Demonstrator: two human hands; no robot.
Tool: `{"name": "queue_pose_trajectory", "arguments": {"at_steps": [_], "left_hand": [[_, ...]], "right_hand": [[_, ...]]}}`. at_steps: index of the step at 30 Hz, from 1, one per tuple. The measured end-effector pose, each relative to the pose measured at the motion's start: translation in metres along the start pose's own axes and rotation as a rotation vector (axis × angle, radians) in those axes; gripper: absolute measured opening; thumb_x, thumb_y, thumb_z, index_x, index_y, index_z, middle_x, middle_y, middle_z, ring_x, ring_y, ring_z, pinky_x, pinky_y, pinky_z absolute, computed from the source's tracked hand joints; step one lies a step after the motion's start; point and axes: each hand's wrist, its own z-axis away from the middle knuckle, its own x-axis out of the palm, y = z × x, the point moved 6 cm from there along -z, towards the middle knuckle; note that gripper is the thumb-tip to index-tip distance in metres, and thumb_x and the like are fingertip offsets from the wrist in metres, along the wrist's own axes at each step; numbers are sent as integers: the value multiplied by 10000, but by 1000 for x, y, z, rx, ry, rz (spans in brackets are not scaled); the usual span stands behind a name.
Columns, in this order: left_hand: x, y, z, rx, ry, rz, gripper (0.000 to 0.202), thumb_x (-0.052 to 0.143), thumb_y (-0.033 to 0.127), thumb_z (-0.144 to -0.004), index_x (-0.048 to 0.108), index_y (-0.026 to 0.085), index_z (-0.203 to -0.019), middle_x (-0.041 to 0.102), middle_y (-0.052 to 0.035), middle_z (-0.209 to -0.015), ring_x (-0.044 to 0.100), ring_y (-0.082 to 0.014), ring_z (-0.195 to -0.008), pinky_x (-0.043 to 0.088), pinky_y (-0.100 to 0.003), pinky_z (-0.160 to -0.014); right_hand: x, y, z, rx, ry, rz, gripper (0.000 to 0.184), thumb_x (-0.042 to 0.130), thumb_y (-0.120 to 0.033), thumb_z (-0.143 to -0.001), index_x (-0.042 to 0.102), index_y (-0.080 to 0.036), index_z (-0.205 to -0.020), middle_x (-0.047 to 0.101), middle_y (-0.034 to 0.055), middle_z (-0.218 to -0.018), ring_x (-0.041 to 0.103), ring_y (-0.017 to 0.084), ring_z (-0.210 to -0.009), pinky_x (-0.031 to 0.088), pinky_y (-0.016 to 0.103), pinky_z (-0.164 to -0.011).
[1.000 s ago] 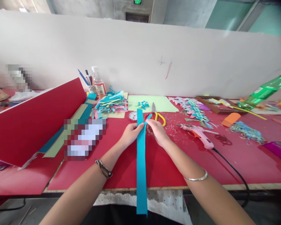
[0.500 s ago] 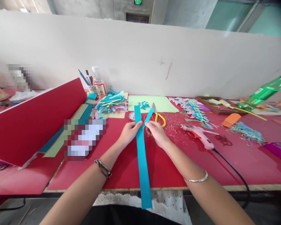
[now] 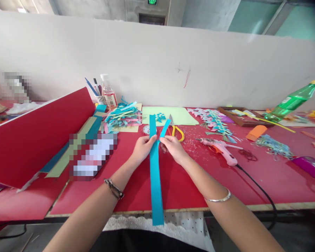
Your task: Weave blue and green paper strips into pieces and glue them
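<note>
- Teal paper, flat and matte, forms a long strip (image 3: 155, 175) that runs from the middle of the desk (image 3: 186, 185) toward the near edge and hangs over it.
- At its far end the strip forks: a wider band stands straight up, and a thin sliver leans off to the right.
- Left hand (image 3: 141, 148), with a beaded bracelet on the wrist, pinches the wider band at the fork between thumb and fingers.
- Right hand (image 3: 173, 148), with a thin metal bangle on the wrist, is closed on the base of the sliver, just beside the left hand.
- Smooth red covering tops the desk, with small paper crumbs scattered to the right of the hands.
- Scissors (image 3: 177, 131) with yellow loop handles lie just beyond the right hand, partly on a pale green sheet (image 3: 181, 117).
- Pink glue gun (image 3: 222, 148) lies to the right, with a black cord trailing off the near edge.
- Tangled pile of teal and pink strips (image 3: 123, 115) sits far left of the hands.
- Large red board (image 3: 34, 136) leans at the left.
- Green plastic bottle (image 3: 291, 103) lies tilted at the far right.
</note>
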Motion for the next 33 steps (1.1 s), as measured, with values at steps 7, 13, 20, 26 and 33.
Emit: {"name": "queue_pose_trajectory", "arguments": {"at_steps": [7,13,20,26,33], "left_hand": [[9,-3,1,-54,-120,14,426,521,538,-653,545,122,-563,460,44,-448,377,-63,-419,278,-182,-405],[6,-4,0,-1,-89,-51,404,504,510,-679,539,125,-560,479,39,-458,380,-65,-413,265,-179,-387],[-1,0,-1,31,14,-17,389,504,492,-694,512,132,-548,447,47,-446,361,-59,-406,259,-175,-382],[3,-1,0,-7,-57,3,424,513,532,-672,542,116,-593,454,39,-480,377,-63,-448,289,-177,-424],[6,0,0,25,-122,-60,417,493,525,-679,520,123,-569,416,54,-453,333,-54,-420,252,-175,-394]], "right_hand": [[-4,-1,-3,-22,65,-31,350,472,-444,-722,412,-194,-484,389,-60,-378,372,76,-379,292,217,-419],[2,-3,0,-23,-33,32,328,493,-448,-719,413,-193,-530,376,-71,-412,349,68,-391,243,211,-401],[2,-7,2,-92,-40,75,332,457,-394,-761,399,-193,-503,388,-59,-410,356,71,-404,262,219,-432],[-5,-9,-1,-124,68,19,319,483,-438,-738,410,-204,-535,380,-53,-443,343,81,-422,253,231,-434],[2,-10,2,-79,-16,59,395,472,-495,-727,321,-199,-514,290,-73,-423,279,65,-399,194,227,-408]]}}
